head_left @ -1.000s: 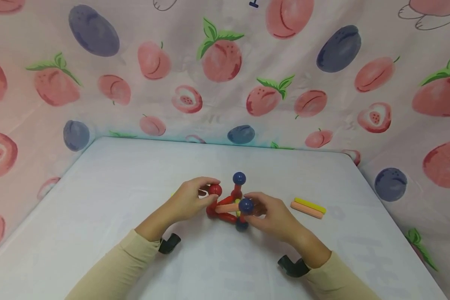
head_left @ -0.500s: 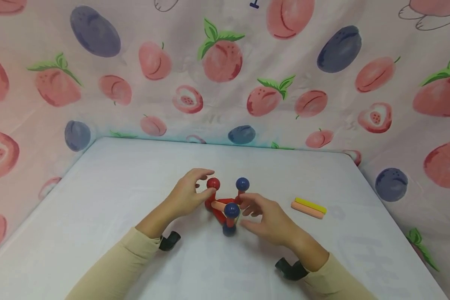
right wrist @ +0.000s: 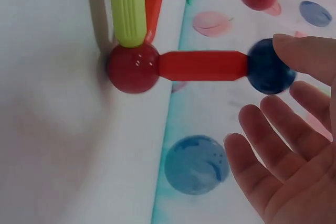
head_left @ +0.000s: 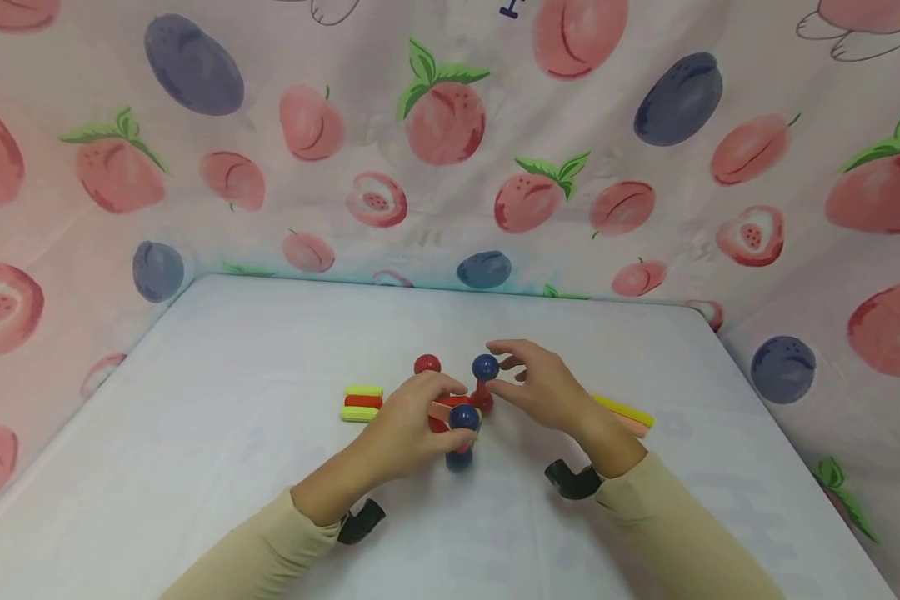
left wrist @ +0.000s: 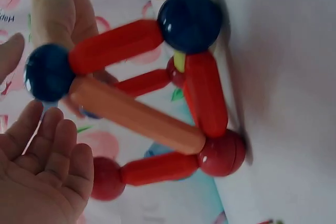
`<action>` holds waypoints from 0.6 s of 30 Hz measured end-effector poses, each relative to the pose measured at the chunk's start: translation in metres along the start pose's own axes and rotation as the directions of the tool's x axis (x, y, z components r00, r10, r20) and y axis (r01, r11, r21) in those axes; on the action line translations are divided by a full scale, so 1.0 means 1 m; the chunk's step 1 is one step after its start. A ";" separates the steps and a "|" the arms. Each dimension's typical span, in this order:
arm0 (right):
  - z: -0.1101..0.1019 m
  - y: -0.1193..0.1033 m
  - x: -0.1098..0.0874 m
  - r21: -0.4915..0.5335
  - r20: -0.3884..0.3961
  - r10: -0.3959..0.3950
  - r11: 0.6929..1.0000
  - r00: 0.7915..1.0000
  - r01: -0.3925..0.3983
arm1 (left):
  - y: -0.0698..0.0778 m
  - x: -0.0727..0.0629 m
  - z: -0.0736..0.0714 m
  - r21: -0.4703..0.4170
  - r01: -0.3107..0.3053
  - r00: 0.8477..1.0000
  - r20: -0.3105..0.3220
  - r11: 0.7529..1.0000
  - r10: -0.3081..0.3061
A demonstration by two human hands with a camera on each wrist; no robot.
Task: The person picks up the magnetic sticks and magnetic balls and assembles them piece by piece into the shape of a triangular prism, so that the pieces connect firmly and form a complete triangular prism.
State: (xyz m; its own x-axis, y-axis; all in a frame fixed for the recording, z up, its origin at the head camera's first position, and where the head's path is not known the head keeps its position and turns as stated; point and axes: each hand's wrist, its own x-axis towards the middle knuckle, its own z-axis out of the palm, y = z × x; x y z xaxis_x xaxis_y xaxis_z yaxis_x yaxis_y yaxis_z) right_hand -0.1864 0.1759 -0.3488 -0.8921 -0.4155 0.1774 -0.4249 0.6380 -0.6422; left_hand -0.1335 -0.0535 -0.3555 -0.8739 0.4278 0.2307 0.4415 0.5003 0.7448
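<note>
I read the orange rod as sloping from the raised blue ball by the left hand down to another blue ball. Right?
Not quite: the left wrist view shows the lower ball is red. The orange rod does slope to it from the raised blue ball by the left hand.

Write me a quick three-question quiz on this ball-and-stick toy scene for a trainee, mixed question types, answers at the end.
1. Multiple choice: in the left wrist view, what colour is the long stick running from the blue ball nearest the left hand to a red ball?
A) Yellow
B) Orange
C) Blue

2. True or false: the ball nearest the right hand is red.

3. Count: how many loose sticks show on the table to the left of the toy in the head view?

Key:
1. B, orange.
2. False; it is another blue ball.
3. Three: two yellow-green and one red.
</note>
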 end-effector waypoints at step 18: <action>0.002 -0.001 -0.001 -0.017 0.010 0.033 0.999 0.999 -0.033 | -0.022 0.006 -0.014 0.091 0.033 0.998 -0.048 0.995 -0.028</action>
State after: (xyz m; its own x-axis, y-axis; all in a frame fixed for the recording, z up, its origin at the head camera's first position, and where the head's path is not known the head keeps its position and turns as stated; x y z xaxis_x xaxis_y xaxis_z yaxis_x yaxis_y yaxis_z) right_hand -0.1847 0.1750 -0.3497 -0.9039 -0.4011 0.1485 -0.3981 0.6622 -0.6348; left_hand -0.1511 -0.0724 -0.3614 -0.8949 0.3767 0.2394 0.4295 0.5807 0.6916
